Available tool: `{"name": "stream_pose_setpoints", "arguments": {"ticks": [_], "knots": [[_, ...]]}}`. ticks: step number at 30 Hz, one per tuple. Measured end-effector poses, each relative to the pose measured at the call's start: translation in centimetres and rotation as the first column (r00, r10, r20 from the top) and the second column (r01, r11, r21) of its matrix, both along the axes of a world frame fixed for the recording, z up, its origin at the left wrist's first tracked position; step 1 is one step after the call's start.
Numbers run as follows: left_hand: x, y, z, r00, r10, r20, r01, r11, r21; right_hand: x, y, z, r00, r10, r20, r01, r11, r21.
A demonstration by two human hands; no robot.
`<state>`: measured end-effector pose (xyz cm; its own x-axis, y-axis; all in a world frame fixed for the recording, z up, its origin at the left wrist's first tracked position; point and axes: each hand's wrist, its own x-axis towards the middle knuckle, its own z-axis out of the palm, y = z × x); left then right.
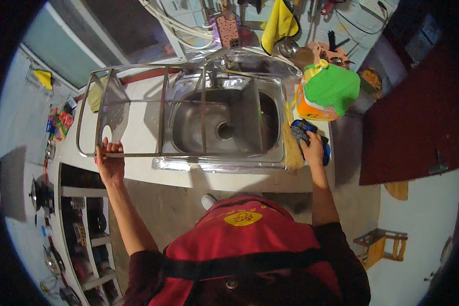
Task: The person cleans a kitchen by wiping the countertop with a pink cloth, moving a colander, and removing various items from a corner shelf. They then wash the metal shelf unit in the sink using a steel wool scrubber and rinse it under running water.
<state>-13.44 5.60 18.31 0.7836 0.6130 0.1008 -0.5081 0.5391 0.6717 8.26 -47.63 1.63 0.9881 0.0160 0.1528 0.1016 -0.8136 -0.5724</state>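
Note:
My left hand (pixel 111 160) grips the lower left rail of a metal rack (pixel 161 114). The rack lies across the white countertop and over a stainless steel sink (pixel 199 126). A perforated panel shows at its left end, and a plain metal panel (pixel 248 114) stands over the basin. On the counter right of the sink, my right hand (pixel 313 149) has its thumb and fingers on a dark grey scouring pad (pixel 300 132). Blue and black material (pixel 326 151) lies beneath and beside that hand. Next to it is a tan fibrous strip (pixel 292 149) along the sink's edge.
An orange-and-white container (pixel 314 105) under a green cloth (pixel 331 86) stands at the counter's right. Behind the sink are a faucet (pixel 225 61) and a phone in a pink case (pixel 228 30). A yellow cloth (pixel 280 26) hangs there. Shelving (pixel 86 206) stands below left.

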Motion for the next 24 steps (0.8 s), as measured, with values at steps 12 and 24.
{"name": "stream_pose_setpoints", "arguments": {"ticks": [12,24], "knots": [[-3.6,-8.2,-1.2,0.642,0.766,-0.034,-0.685,0.594,0.423,4.7,-2.6,2.6,0.977,0.212,-0.015,-0.198,0.933,0.299],[18.9,-31.3,-2.8,0.905,-0.173,-0.388,0.422,0.476,0.772,4.7,1.0,9.6,0.797,0.592,-0.121,0.057,0.125,0.991]]}}
